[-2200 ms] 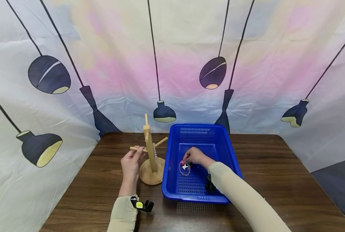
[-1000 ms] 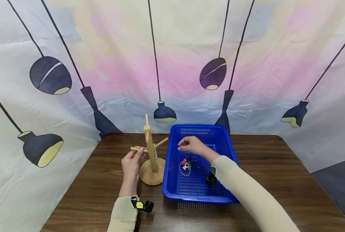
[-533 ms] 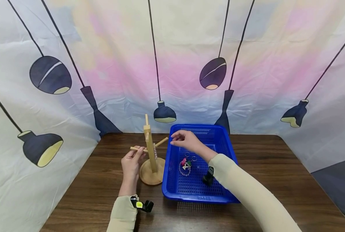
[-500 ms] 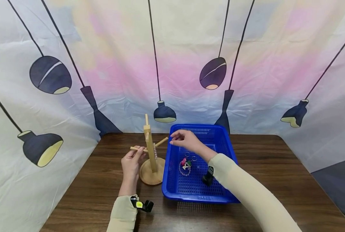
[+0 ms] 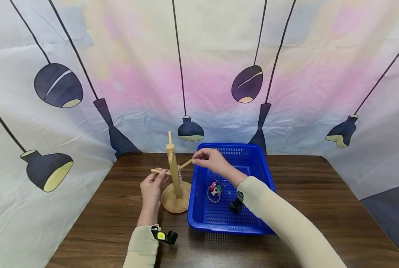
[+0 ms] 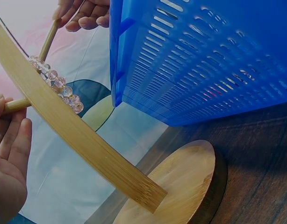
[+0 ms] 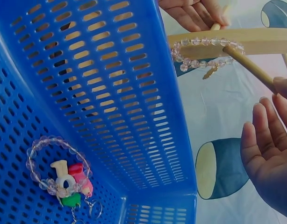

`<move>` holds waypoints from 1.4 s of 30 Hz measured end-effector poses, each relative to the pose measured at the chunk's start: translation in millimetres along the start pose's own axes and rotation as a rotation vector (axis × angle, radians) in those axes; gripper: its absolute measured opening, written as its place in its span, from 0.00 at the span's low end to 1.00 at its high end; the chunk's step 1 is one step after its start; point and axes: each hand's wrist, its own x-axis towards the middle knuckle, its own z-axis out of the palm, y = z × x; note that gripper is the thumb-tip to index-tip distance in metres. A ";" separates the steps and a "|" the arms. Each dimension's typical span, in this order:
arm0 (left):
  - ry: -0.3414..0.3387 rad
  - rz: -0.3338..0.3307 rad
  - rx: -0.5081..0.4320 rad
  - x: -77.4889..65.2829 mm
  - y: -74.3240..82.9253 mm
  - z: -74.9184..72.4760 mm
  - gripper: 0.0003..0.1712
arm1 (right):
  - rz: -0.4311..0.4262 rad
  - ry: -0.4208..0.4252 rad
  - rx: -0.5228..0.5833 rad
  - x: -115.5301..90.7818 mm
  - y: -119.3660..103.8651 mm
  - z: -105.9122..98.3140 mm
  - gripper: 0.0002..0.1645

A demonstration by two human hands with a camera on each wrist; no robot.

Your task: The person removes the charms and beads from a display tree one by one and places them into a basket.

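Observation:
A wooden stand (image 5: 176, 175) with several pegs and a round base rises from the table left of the basket. My left hand (image 5: 151, 190) pinches its left peg (image 6: 16, 105) between thumb and fingers. At the tip of the right peg (image 7: 253, 69), my right hand (image 5: 213, 160) pinches the end with thumb and forefinger, the other fingers spread loosely. A clear pink beaded bracelet (image 6: 59, 84) with a small gold charm hangs on that peg, against the post. In the basket lie a second beaded bracelet (image 7: 30, 161) and keyrings with pink, green and white figures (image 5: 215, 189).
The blue plastic basket (image 5: 231, 229) stands right beside the stand, its left wall close to the base. Both pieces rest on a dark wooden table (image 5: 306, 208). A cloth with painted lamps (image 5: 213, 74) hangs behind it.
My right hand has left the keyrings in the basket, risen over its left rim and reached the right peg's tip. My left hand has kept its grip on the left peg.

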 end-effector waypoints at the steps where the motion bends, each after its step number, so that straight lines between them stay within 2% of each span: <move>1: -0.001 -0.001 0.002 0.2 0.1 0.1 0.17 | -0.001 0.005 0.000 -0.2 -0.4 0.7 0.12; 7: -0.004 -0.003 -0.006 1.4 1.2 1.2 0.17 | -0.006 0.016 0.049 -0.1 -1.6 3.6 0.10; 15: -0.013 -0.005 -0.004 1.6 1.2 0.5 0.18 | 0.038 0.013 0.141 -0.1 -5.3 3.7 0.10; 21: -0.028 -0.025 0.006 4.5 0.2 0.1 0.18 | 0.016 -0.009 0.162 -0.9 -2.9 1.5 0.08; 29: -0.039 -0.069 -0.035 8.9 0.6 1.3 0.17 | -0.020 -0.049 0.144 -3.5 -1.2 1.3 0.08; 42: -0.066 -0.110 -0.004 19.3 -2.0 5.6 0.18 | -0.105 -0.116 0.061 -11.2 -4.1 6.1 0.06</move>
